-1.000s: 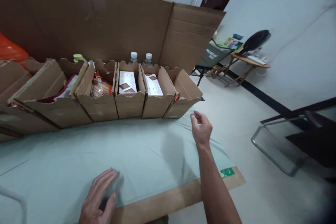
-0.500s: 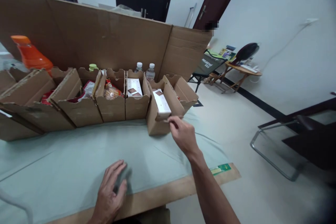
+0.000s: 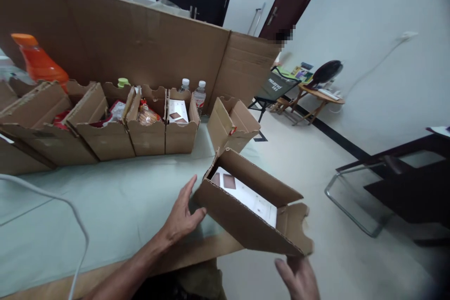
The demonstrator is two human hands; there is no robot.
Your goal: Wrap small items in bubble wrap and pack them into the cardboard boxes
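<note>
I hold a long open cardboard box point(image 3: 239, 222) tilted over the table's front right edge. A white packet with brown squares point(image 3: 246, 194) lies inside it. My left hand point(image 3: 181, 218) presses against the box's near left end, fingers spread and thumb on the side wall. My right hand point(image 3: 298, 279) is under the box's scalloped right end, only partly in view at the bottom edge. A gap shows in the row of boxes point(image 3: 105, 140), between it and a lone box point(image 3: 232, 124).
The table has a pale green cloth point(image 3: 105, 206) and a tall cardboard wall point(image 3: 140, 47) behind it. Two water bottles point(image 3: 199, 93) and an orange bottle point(image 3: 38, 63) stand at the back. A white cable point(image 3: 52, 197) crosses the left. A metal-framed chair point(image 3: 369, 197) stands on the right.
My right hand took the box with the white packet out of the row and drew it toward me. My left hand left the cloth and now steadies the box's end.
</note>
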